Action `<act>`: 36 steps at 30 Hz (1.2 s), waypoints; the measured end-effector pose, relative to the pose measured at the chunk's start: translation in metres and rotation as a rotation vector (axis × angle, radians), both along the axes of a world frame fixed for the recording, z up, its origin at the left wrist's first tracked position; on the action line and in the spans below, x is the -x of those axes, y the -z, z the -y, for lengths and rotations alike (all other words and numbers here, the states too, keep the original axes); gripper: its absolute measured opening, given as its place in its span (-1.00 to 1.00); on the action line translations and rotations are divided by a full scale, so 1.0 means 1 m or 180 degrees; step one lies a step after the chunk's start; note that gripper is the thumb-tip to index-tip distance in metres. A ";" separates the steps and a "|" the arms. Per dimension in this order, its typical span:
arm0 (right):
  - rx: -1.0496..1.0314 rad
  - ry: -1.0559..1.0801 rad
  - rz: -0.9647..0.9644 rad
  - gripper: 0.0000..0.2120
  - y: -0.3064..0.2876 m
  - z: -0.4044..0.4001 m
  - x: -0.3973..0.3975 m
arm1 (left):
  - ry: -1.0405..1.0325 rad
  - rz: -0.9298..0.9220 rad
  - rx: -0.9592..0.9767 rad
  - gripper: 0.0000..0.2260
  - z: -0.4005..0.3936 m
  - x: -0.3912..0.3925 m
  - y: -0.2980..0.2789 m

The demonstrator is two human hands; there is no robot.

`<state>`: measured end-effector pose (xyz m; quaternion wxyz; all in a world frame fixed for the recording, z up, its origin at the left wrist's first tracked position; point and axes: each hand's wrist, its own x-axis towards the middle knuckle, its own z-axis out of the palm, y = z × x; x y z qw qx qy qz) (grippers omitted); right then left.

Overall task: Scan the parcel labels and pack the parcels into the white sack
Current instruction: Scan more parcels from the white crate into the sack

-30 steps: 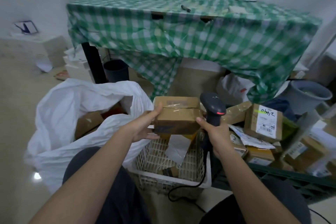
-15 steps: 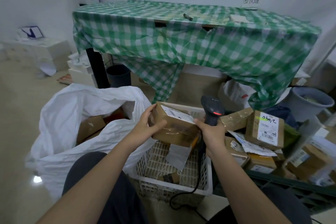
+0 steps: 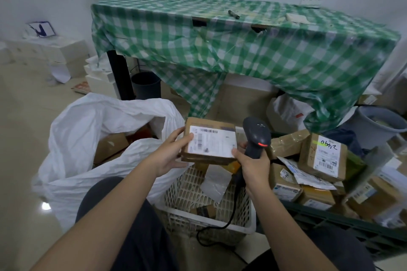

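The parcel has tilted label-up, gripped by the left hand; the right hand clasps the scanner.

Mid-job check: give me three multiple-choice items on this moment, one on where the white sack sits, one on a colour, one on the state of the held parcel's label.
1. Where is the crumpled white plastic sack?
A. On the person's left, beside the white lattice plastic basket
B. On top of the table
C. Inside the basket

2. What colour is the checked cloth over the table?
A. Red and white
B. Green and white
C. Plain blue

3. How does the white label on the brown cardboard parcel held in both hands lie?
A. Turned down, hidden
B. Torn off
C. Facing up, toward the camera

Answers: 1 A, the sack's open mouth lies left of the basket. 2 B, green and white squares show. 3 C, the barcode is visible between the left hand and the right hand, which also grips the dark handheld scanner.
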<state>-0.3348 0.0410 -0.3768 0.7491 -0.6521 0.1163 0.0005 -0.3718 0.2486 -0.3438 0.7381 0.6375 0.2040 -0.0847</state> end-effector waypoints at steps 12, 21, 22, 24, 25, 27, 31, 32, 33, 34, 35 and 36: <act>0.2271 -0.1752 0.0772 -0.88 -0.037 0.009 0.000 | -0.0173 0.0287 -0.0789 -0.51 -0.027 -0.016 -0.020; 0.2906 -0.2247 0.0946 -0.86 -0.061 -0.001 0.015 | -0.0014 0.0469 -0.1064 -0.54 -0.045 -0.014 -0.030; 0.2890 -0.2243 0.0949 -0.84 -0.062 -0.002 0.015 | -0.0015 0.0495 -0.1063 -0.54 -0.047 -0.015 -0.030; 0.2879 -0.2205 0.0972 -0.77 -0.064 -0.004 0.016 | -0.0023 0.0518 -0.1055 -0.53 -0.050 -0.015 -0.029; 0.2850 -0.2168 0.0985 -0.75 -0.065 -0.005 0.016 | -0.0021 0.0526 -0.1051 -0.53 -0.051 -0.015 -0.030; 0.2785 -0.2106 0.0993 -0.73 -0.065 -0.006 0.015 | -0.0029 0.0551 -0.1019 -0.54 -0.053 -0.015 -0.029; 0.2740 -0.2128 0.0973 -0.74 -0.064 -0.013 0.013 | -0.0065 0.0605 -0.0955 -0.54 -0.062 -0.015 -0.026; 0.2711 -0.2126 0.0956 -0.74 -0.064 -0.015 0.012 | -0.0071 0.0632 -0.0953 -0.53 -0.063 -0.014 -0.026; 0.2686 -0.2121 0.0935 -0.75 -0.062 -0.017 0.011 | -0.0076 0.0656 -0.0959 -0.53 -0.065 -0.013 -0.026; 0.2657 -0.2123 0.0912 -0.77 -0.060 -0.020 0.008 | -0.0081 0.0682 -0.0972 -0.53 -0.067 -0.011 -0.028; 0.2605 -0.2130 0.0891 -0.80 -0.059 -0.024 0.006 | -0.0102 0.0711 -0.0966 -0.53 -0.069 -0.009 -0.029; 0.2511 -0.2124 0.0874 -0.84 -0.058 -0.028 0.003 | -0.0157 0.0752 -0.0949 -0.53 -0.072 -0.007 -0.030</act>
